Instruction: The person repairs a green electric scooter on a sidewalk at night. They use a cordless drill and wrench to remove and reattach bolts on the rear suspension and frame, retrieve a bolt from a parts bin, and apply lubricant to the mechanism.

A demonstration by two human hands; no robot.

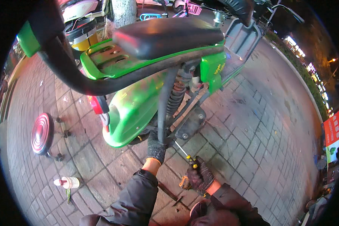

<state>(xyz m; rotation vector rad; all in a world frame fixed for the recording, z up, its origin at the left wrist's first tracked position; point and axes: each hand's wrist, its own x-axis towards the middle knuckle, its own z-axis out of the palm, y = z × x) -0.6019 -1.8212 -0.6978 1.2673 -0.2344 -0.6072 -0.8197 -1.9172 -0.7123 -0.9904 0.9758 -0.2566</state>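
A green electric scooter (135,109) with a black seat (169,35) stands in front of me. My left hand (156,147), in a dark knit glove, reaches in at the scooter's low rear, beside the lower end of a black frame tube (164,105). Its fingers are hidden there, so their grip does not show. In my gloved right hand (200,175) is a screwdriver (191,160) with a yellow and black handle. Its thin shaft slants up left, and the tip meets the scooter's underside close to my left hand.
Below my right hand lies a yellow and black tool (184,183). Dark bar-like tools (167,191) rest on the brick paving (101,184). Leftward are a red round stool (42,134) and a white bottle (69,182), both on their sides. A bucket (83,35) stands behind the scooter.
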